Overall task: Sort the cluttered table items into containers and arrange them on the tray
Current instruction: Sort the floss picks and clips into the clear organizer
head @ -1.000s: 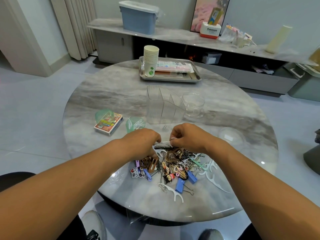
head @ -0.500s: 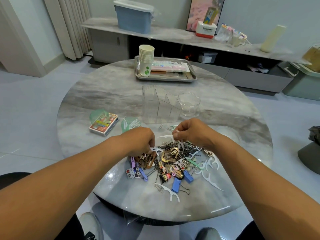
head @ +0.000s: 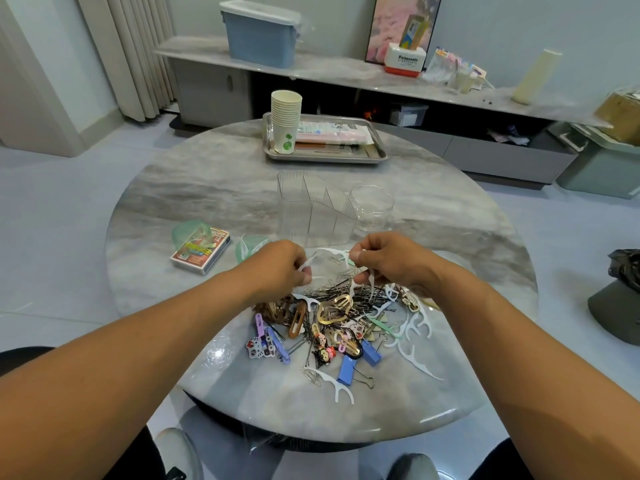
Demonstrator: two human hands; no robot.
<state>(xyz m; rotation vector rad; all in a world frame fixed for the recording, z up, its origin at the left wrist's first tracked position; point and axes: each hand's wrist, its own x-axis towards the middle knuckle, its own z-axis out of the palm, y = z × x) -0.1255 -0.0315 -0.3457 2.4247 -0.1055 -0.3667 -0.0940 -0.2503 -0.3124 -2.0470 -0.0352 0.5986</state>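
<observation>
A round marble bench (head: 207, 188) is seen before a low sideboard (head: 346, 69). White floss picks (head: 369, 280) are pinched in both hands' curled fingers (head: 304, 277).

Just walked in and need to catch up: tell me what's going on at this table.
A person is sorting a heap of small items on the round table. Both hands pinch white floss picks above the heap: the left hand holds one, the right hand holds a few. The clear divided organizer and glass jar behind the heap look empty. The metal tray carries a stack of paper cups and some packets.
</observation>
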